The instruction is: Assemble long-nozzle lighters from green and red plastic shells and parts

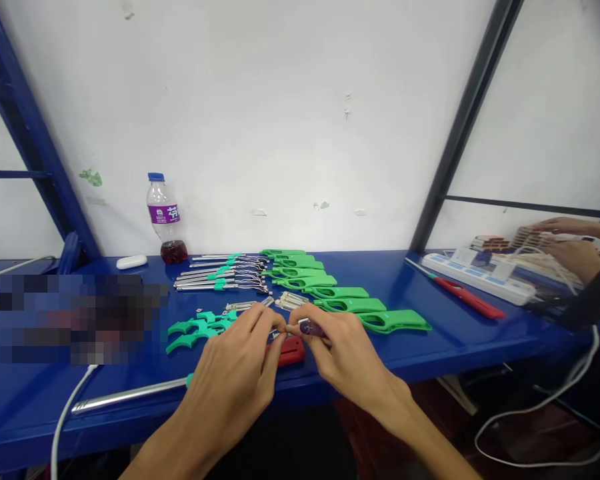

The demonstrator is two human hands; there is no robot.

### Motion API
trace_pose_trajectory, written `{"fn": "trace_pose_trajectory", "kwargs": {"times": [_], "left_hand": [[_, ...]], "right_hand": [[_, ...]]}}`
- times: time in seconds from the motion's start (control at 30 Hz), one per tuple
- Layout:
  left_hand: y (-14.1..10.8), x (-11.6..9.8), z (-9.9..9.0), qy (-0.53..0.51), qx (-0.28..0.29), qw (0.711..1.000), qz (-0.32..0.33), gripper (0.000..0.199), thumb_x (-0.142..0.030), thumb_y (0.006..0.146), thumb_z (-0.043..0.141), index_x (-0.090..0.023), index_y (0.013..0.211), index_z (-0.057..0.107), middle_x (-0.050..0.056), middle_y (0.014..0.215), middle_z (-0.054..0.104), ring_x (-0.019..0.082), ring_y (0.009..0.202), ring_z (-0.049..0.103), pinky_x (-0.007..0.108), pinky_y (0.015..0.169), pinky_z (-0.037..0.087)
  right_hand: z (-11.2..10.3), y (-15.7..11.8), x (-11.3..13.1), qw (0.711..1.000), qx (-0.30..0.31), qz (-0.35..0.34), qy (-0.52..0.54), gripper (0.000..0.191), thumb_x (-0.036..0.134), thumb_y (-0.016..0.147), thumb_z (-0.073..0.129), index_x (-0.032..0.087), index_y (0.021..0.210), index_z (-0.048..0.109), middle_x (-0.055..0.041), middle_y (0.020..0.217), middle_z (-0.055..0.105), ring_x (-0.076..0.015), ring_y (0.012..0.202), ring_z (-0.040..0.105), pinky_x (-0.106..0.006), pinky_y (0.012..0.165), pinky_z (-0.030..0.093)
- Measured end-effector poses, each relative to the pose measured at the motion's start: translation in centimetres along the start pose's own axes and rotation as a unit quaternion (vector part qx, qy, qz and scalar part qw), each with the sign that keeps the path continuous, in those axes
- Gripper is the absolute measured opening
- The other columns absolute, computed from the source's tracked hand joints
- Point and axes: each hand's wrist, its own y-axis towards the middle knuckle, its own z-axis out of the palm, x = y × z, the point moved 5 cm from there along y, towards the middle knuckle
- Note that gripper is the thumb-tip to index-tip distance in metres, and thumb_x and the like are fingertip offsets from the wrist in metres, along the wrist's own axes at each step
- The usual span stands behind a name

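Note:
My left hand [235,367] is closed, thumb and fingertips pinched over something small that I cannot make out. My right hand [347,353] is closed around a small tool with a dark purple handle [312,328], its fingertips meeting those of the left. Just beneath both hands lies a red lighter body [293,351], partly covered by the left fingers. From it a long metal lighter tube [135,395] with a teal collar stretches left, along the table's front edge. Teal triggers [200,330] lie beyond the left hand, and clear fuel tanks [291,301] lie behind the fingertips.
Several green lighter handles [350,305] run in a row behind and right of my hands. Metal tubes with wires [220,273] lie farther back. A drink bottle [165,220], white case [131,262], power strip [480,279] and red lighter [469,297] line the sides. Another person's hands [570,243] are far right.

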Motion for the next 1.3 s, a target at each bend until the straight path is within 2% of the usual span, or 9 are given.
{"fn": "trace_pose_trajectory", "kwargs": {"times": [0.17,0.27,0.5,0.67,0.77,0.9,1.03,1.17,1.3], "left_hand": [[0.2,0.2,0.5,-0.012,-0.002,1.000,-0.003,0.017,-0.022,0.105,0.039,-0.024,0.102,0.055,0.003,0.102,0.064,0.018,0.076,0.067,0.028,0.061,0.050],[0.2,0.4,0.7,0.026,-0.002,1.000,0.008,0.018,-0.021,0.106,0.038,-0.023,0.102,0.055,0.003,0.101,0.064,0.019,0.075,0.067,0.027,0.057,0.049],[-0.1,-0.2,0.5,0.139,-0.020,0.988,0.061,0.019,-0.015,0.103,0.039,-0.021,0.099,0.057,0.007,0.105,0.067,0.020,0.079,0.068,0.025,0.050,0.046],[0.1,-0.4,0.4,0.110,-0.026,0.992,0.050,0.019,-0.021,0.105,0.041,-0.020,0.104,0.061,0.007,0.108,0.067,0.021,0.083,0.071,0.026,0.053,0.051],[-0.1,0.0,0.0,0.077,-0.029,0.996,0.029,0.023,-0.023,0.107,0.040,-0.020,0.116,0.061,0.007,0.114,0.068,0.021,0.085,0.073,0.029,0.060,0.055],[-1.8,0.6,-1.1,0.076,-0.030,0.996,0.039,0.036,-0.027,0.106,0.043,-0.023,0.141,0.052,0.008,0.124,0.069,0.026,0.104,0.070,0.035,0.074,0.058],[-4.5,1.8,-1.5,0.078,-0.040,0.995,0.053,0.030,-0.027,0.104,0.049,-0.026,0.130,0.063,0.008,0.121,0.070,0.028,0.110,0.065,0.042,0.092,0.055],[-5.9,3.3,-0.5,0.078,-0.028,0.995,0.049,0.033,-0.028,0.106,0.048,-0.028,0.134,0.065,0.008,0.121,0.071,0.027,0.106,0.065,0.044,0.090,0.055],[-6.1,3.9,0.4,0.042,-0.007,0.998,0.046,0.034,-0.023,0.106,0.048,-0.030,0.133,0.068,0.008,0.123,0.070,0.026,0.107,0.063,0.042,0.088,0.057]], "right_hand": [[0.1,0.1,-0.1,1.000,0.009,0.024,-0.002,0.026,0.006,0.094,0.052,0.025,0.106,0.065,0.0049,0.073,0.067,-0.0144,0.057,0.055,-0.025,0.059,0.032],[0.3,0.2,-0.5,0.999,0.013,0.035,-0.001,0.020,0.012,0.099,0.052,0.025,0.106,0.066,0.0045,0.071,0.067,-0.0152,0.057,0.057,-0.026,0.058,0.032],[1.0,0.0,-1.1,0.999,0.029,-0.003,-0.025,0.021,0.016,0.104,0.051,0.026,0.111,0.068,-0.0004,0.093,0.077,-0.0191,0.080,0.071,-0.026,0.070,0.040],[0.6,-0.3,-0.7,0.995,0.002,-0.039,-0.088,0.026,0.008,0.098,0.049,0.023,0.108,0.067,-0.0013,0.088,0.076,-0.0180,0.073,0.068,-0.027,0.066,0.036],[0.1,-0.2,-0.6,0.990,0.000,-0.042,-0.134,0.026,0.007,0.096,0.048,0.022,0.109,0.066,-0.0027,0.092,0.077,-0.0183,0.072,0.068,-0.029,0.063,0.033],[-0.6,0.0,-1.0,0.976,0.074,-0.014,-0.205,0.018,0.010,0.095,0.050,0.022,0.099,0.063,-0.0021,0.084,0.075,-0.0183,0.066,0.063,-0.031,0.060,0.025],[-0.7,0.0,-1.2,0.963,0.144,0.002,-0.226,0.015,0.012,0.094,0.052,0.023,0.088,0.060,0.0009,0.069,0.066,-0.0169,0.059,0.056,-0.032,0.059,0.021],[-0.3,0.1,-1.3,0.960,0.153,0.005,-0.235,0.014,0.013,0.095,0.053,0.022,0.089,0.061,0.0001,0.072,0.067,-0.0162,0.060,0.056,-0.032,0.058,0.020],[0.2,0.3,-1.4,0.952,0.165,-0.001,-0.258,0.012,0.012,0.094,0.055,0.022,0.092,0.062,-0.0009,0.074,0.069,-0.0166,0.061,0.057,-0.033,0.059,0.019]]}}
